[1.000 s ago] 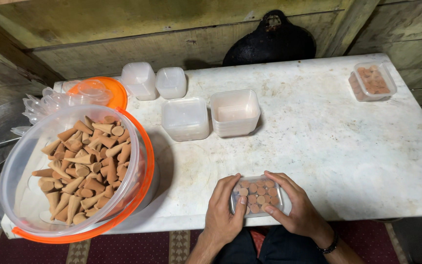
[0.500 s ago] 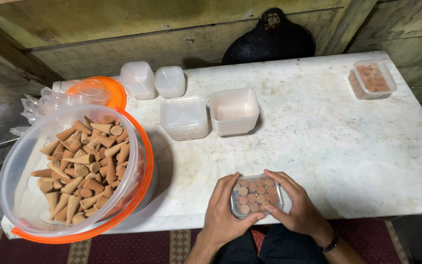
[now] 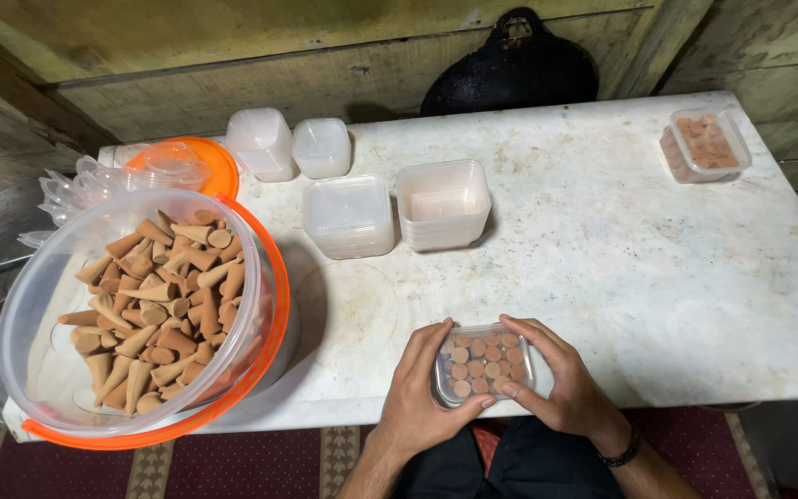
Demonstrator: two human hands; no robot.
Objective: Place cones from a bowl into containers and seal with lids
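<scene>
A small clear box of brown incense cones (image 3: 483, 362) was gripped at the tabletop's (image 3: 621, 268) near edge by left hand (image 3: 424, 393) and right hand (image 3: 561, 383), fingers closed around it. Little had shifted since before; cones sat packed base-up.

Left hand (image 3: 427, 393), right hand (image 3: 561, 383) clasp small clear box (image 3: 484, 363) of brown cones at white table (image 3: 658, 277) edge.

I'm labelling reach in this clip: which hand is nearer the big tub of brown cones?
Left. The left hand grips the small filled box on the side facing the tub; the right hand holds its far side.
</scene>
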